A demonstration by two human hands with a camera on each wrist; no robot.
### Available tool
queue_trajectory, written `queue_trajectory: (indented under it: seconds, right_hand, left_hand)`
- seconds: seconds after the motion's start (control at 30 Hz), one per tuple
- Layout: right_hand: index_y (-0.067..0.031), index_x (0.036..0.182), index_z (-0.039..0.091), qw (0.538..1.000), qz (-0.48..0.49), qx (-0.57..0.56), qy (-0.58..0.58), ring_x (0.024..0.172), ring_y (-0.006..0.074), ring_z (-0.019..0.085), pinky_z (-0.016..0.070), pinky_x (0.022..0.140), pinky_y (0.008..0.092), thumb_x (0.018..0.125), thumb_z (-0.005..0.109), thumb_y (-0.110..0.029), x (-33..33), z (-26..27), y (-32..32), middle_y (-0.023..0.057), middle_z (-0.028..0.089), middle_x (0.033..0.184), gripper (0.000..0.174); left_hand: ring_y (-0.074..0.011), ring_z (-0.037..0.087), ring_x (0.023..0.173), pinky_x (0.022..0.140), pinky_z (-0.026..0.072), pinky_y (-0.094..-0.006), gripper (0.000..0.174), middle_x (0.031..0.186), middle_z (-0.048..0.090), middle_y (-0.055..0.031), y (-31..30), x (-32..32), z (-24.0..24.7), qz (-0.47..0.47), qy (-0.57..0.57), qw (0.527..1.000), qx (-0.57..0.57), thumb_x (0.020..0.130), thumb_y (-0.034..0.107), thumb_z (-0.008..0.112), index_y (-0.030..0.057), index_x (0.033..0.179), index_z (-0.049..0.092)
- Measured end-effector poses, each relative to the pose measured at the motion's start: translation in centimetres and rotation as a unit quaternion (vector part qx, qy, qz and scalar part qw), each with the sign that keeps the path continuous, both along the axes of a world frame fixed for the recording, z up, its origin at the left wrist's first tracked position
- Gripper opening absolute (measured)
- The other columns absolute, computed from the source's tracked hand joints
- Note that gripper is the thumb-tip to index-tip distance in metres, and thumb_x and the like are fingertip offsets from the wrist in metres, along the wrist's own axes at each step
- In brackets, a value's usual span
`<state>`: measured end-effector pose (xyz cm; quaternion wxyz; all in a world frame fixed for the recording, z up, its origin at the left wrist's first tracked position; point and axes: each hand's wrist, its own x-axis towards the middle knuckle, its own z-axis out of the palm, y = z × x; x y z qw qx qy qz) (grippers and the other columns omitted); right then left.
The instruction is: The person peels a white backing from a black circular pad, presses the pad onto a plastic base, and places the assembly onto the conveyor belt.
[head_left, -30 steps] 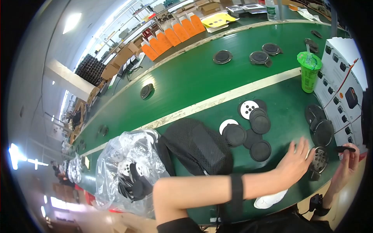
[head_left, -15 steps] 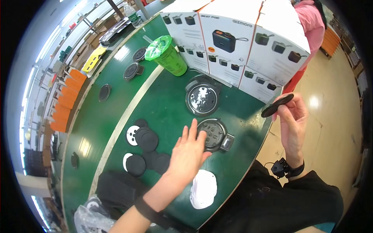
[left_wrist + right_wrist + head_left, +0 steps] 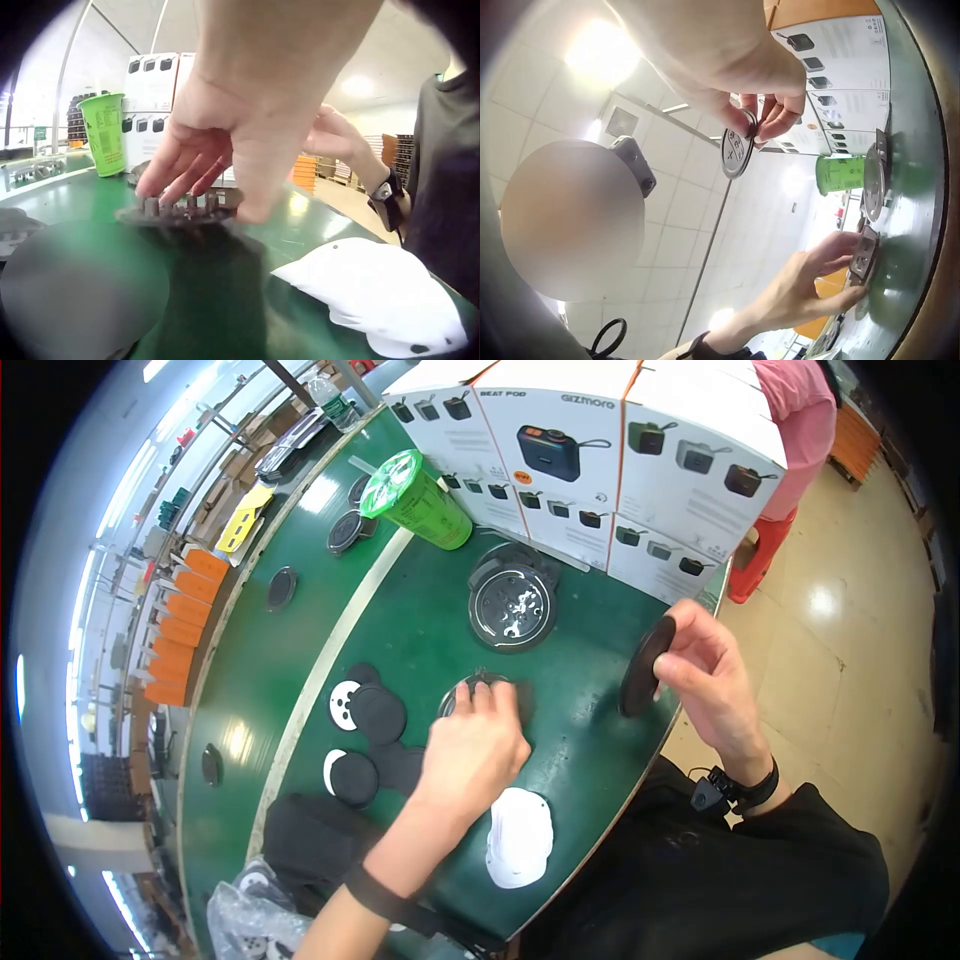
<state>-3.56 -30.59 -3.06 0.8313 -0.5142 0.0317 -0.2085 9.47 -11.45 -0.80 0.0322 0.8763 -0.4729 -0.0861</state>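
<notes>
My left hand (image 3: 472, 755) spans a dark round plastic housing (image 3: 180, 216) just over the green table, fingers on one side and thumb on the other. Small upright pegs show on its upper face in the left wrist view, while the hand covers most of it in the head view. Off to the right, my right hand (image 3: 715, 680) pinches a thin dark disc (image 3: 645, 668) by its edge, held nearly upright. Raised marks show on one face of this disc (image 3: 736, 150) in the right wrist view. A stack of thin white sheets (image 3: 520, 840) lies near my left hand.
Black round pads (image 3: 378, 715) and white discs lie left of my hand. Beyond it sits another glossy round housing (image 3: 512, 607), with a green cup (image 3: 415, 500) and printed white boxes (image 3: 560, 470) behind. A black mesh bag (image 3: 315, 840) is at the near left.
The left hand has closed over the pegged housing and shifted it left. The right hand has moved left and turned its disc from nearly level to nearly upright. The head view swung right earlier.
</notes>
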Motion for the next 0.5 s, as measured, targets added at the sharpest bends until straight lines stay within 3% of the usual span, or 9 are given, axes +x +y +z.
queue_trajectory:
  seconds: [0.03, 0.07, 0.1, 0.17, 0.23, 0.3, 0.4, 0.43, 0.5]
  right_hand:
    - [-0.0023, 0.093, 0.052, 0.999, 0.029, 0.014, -0.008, 0.078, 0.0087, 0.054, 0.0454, 0.068, 0.0233, 0.081, 0.061, 0.000, 0.1, 0.1, 0.4, 0.0039, 0.058, 0.089, 0.015]
    - [-0.0024, 0.093, 0.052, 0.998, 0.056, 0.030, -0.016, 0.079, 0.0088, 0.054, 0.0448, 0.070, 0.0231, 0.081, 0.061, 0.001, 0.3, 0.3, 1.2, 0.0039, 0.057, 0.090, 0.016]
    - [-0.0026, 0.093, 0.052, 0.995, 0.083, 0.049, -0.024, 0.080, 0.0089, 0.054, 0.0442, 0.072, 0.0229, 0.080, 0.062, 0.001, 0.2, 0.2, 1.9, 0.0039, 0.057, 0.090, 0.016]
    - [-0.0024, 0.091, 0.056, 0.990, 0.130, 0.018, -0.058, 0.091, 0.0088, 0.052, 0.0427, 0.073, 0.0232, 0.078, 0.064, 0.002, 0.6, -0.3, 3.4, 0.0144, 0.055, 0.112, 0.017]
    - [-0.0013, 0.089, 0.060, 0.983, 0.161, -0.042, -0.080, 0.093, 0.0117, 0.053, 0.0424, 0.075, 0.0251, 0.077, 0.065, 0.001, 0.8, 0.8, 4.6, 0.0218, 0.049, 0.122, 0.013]
    - [-0.0003, 0.087, 0.062, 0.968, 0.228, -0.047, -0.087, 0.094, 0.0133, 0.053, 0.0430, 0.074, 0.0257, 0.077, 0.065, 0.001, 1.0, 1.5, 5.6, 0.0256, 0.044, 0.126, 0.010]
    - [-0.0011, 0.088, 0.061, 0.953, 0.265, -0.106, -0.106, 0.076, 0.0149, 0.055, 0.0449, 0.066, 0.0263, 0.076, 0.065, 0.001, 1.2, 1.7, 7.2, 0.0139, 0.052, 0.105, 0.013]
    - [-0.0009, 0.088, 0.060, 0.955, 0.255, -0.128, -0.080, 0.072, 0.0158, 0.054, 0.0447, 0.065, 0.0268, 0.076, 0.065, 0.001, 1.1, 2.2, 7.6, 0.0102, 0.054, 0.097, 0.013]
    - [-0.0003, 0.088, 0.058, 0.946, 0.266, -0.162, -0.090, 0.070, 0.0176, 0.053, 0.0442, 0.063, 0.0276, 0.077, 0.065, 0.001, 1.4, 2.6, 7.6, 0.0093, 0.053, 0.093, 0.013]
  left_hand:
    - [-0.0337, 0.063, 0.073, 0.069, 0.0516, -0.0400, 0.037, 0.092, 0.062, -0.0187, 0.3, 0.3, 1.0, 0.060, 0.068, 0.995, -0.037, 0.073, 0.005, 0.059, -0.0016, 0.107, 0.047]
    - [-0.0278, 0.064, 0.064, 0.058, 0.0518, -0.0378, 0.037, 0.087, 0.063, -0.0142, 1.1, 1.1, 1.6, 0.088, 0.086, 0.978, -0.169, 0.074, 0.002, 0.057, -0.0042, 0.108, 0.046]
    - [-0.0221, 0.064, 0.079, 0.068, 0.0516, -0.0347, 0.039, 0.100, 0.061, -0.0143, 2.1, 1.5, 2.5, 0.221, 0.357, 0.862, -0.284, 0.077, -0.002, 0.054, -0.0053, 0.114, 0.043]
    - [-0.0211, 0.059, 0.098, 0.082, 0.0490, -0.0338, 0.044, 0.113, 0.055, -0.0166, 3.7, 0.1, 4.3, 0.213, 0.465, 0.717, -0.474, 0.080, -0.004, 0.053, -0.0046, 0.121, 0.039]
    - [-0.0255, 0.052, 0.110, 0.094, 0.0433, -0.0378, 0.047, 0.121, 0.049, -0.0184, 4.9, -2.5, 6.2, 0.258, 0.539, 0.604, -0.527, 0.082, -0.003, 0.055, -0.0036, 0.125, 0.035]
    - [-0.0281, 0.052, 0.109, 0.095, 0.0421, -0.0432, 0.050, 0.117, 0.050, -0.0177, 6.3, -4.5, 5.9, 0.258, 0.545, 0.553, -0.575, 0.081, -0.002, 0.057, -0.0022, 0.125, 0.033]
    - [-0.0254, 0.052, 0.109, 0.093, 0.0432, -0.0397, 0.052, 0.115, 0.051, -0.0166, 6.8, -7.1, 5.0, 0.287, 0.553, 0.484, -0.615, 0.080, -0.004, 0.058, 0.0004, 0.125, 0.033]
    - [-0.0237, 0.052, 0.108, 0.092, 0.0430, -0.0380, 0.054, 0.115, 0.051, -0.0158, 7.5, -7.5, 4.7, 0.290, 0.572, 0.481, -0.597, 0.079, -0.005, 0.058, 0.0006, 0.126, 0.032]
    - [-0.0257, 0.052, 0.109, 0.094, 0.0416, -0.0381, 0.059, 0.118, 0.050, -0.0201, 8.5, -7.4, 4.3, 0.263, 0.562, 0.528, -0.579, 0.076, -0.001, 0.063, 0.0007, 0.126, 0.032]
